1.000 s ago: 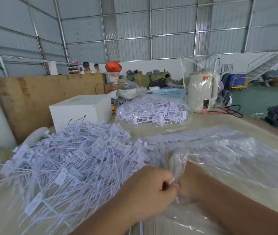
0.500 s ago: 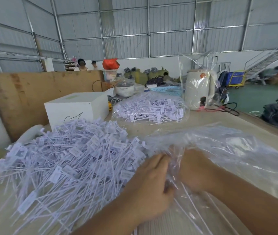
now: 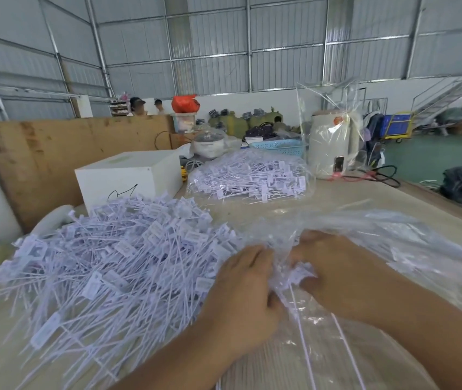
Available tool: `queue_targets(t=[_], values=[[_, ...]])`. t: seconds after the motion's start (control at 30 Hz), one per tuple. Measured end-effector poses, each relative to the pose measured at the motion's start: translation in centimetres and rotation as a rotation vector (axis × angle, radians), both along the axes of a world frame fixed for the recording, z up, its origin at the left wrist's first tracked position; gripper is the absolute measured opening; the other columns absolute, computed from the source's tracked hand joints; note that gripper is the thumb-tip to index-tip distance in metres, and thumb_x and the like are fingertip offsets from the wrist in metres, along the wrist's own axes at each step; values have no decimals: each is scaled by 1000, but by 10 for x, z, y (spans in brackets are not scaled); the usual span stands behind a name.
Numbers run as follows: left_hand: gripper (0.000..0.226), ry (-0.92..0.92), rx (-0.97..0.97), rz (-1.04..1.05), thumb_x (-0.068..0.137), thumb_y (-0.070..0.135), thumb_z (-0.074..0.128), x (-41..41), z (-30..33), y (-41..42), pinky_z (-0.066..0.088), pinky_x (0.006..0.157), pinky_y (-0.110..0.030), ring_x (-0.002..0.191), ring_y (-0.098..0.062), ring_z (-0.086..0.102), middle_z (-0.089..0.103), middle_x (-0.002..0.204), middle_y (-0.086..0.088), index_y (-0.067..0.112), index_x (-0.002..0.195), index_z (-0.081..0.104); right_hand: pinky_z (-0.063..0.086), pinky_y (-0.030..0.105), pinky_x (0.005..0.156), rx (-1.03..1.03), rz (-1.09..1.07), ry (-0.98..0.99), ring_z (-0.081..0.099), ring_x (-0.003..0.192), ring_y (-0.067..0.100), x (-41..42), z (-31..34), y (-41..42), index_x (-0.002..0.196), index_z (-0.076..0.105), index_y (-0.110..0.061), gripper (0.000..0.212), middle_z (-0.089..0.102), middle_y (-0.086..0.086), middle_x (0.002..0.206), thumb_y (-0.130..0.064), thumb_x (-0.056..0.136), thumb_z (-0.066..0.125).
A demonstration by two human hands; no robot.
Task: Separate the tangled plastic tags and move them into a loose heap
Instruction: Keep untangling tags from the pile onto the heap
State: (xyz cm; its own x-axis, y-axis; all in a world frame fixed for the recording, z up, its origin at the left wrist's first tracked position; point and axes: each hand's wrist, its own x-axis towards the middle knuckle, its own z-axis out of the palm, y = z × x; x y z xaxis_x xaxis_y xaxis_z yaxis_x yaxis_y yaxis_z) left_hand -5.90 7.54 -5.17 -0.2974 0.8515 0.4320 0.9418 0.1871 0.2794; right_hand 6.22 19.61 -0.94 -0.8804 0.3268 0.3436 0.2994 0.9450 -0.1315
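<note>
A big loose heap of white plastic tags covers the left half of the table. To its right lies a crumpled clear plastic bag with a few tags still in it. My left hand and my right hand meet at the bag's mouth. Both grip a small bunch of tags together with folds of the bag. The fingertips are hidden in the plastic. Two loose tag strands trail toward me over the bag.
A second clear bag of tags sits farther back. A white box stands behind the heap, against a plywood board. A bagged white kettle with cables stands at the back right. The table edge runs along the right.
Both hands have moved slightly away from me into the bag's mouth. My left hand went from a tight fist to looser fingers. The right hand now grips a bunch of tags.
</note>
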Motion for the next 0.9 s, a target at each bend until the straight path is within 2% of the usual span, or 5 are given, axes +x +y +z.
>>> queue_targets(t=[0.27, 0.37, 0.5, 0.73, 0.9], values=[[54, 74, 605, -120, 79, 20, 49, 19, 26, -17, 27, 111, -30, 133, -15, 36, 39, 137, -2, 14, 132, 40, 40, 16, 79, -232, 41, 6, 47, 93, -1, 7, 5, 2, 91, 52, -38, 27, 47, -18, 97, -32, 77, 74], [35, 216, 494, -242, 77, 14, 50, 23, 29, -17, 31, 103, -30, 119, -17, 49, 54, 125, -4, 12, 110, 63, 47, 24, 81, -169, 3, -242, 53, 101, 11, 8, -1, -1, 110, 52, -27, 36, 51, -7, 107, -28, 78, 69], [31, 263, 171, -282, 75, 17, 43, 18, 19, -12, 32, 98, -26, 109, -17, 55, 64, 115, 2, 15, 87, 72, 44, 21, 64, -91, -12, -287, 60, 82, 16, 9, -6, -9, 76, 43, -25, 17, 52, -7, 83, -13, 81, 54], [57, 153, -3, -133, 87, 46, 35, 6, 5, -7, 10, 105, -13, 129, -6, 34, 46, 139, 11, 27, 140, 47, 41, 31, 82, -132, -4, -11, 46, 103, 17, 11, 12, -13, 105, 52, -31, 34, 50, -13, 95, -19, 75, 64], [73, -18, -66, -124, 81, 74, 17, -4, 3, -3, 5, 108, -14, 132, 3, 26, 45, 141, 19, 40, 142, 40, 41, 32, 86, 38, 18, 157, 39, 96, 13, 20, 26, -12, 107, 66, -25, 32, 50, -14, 93, -20, 75, 65]])
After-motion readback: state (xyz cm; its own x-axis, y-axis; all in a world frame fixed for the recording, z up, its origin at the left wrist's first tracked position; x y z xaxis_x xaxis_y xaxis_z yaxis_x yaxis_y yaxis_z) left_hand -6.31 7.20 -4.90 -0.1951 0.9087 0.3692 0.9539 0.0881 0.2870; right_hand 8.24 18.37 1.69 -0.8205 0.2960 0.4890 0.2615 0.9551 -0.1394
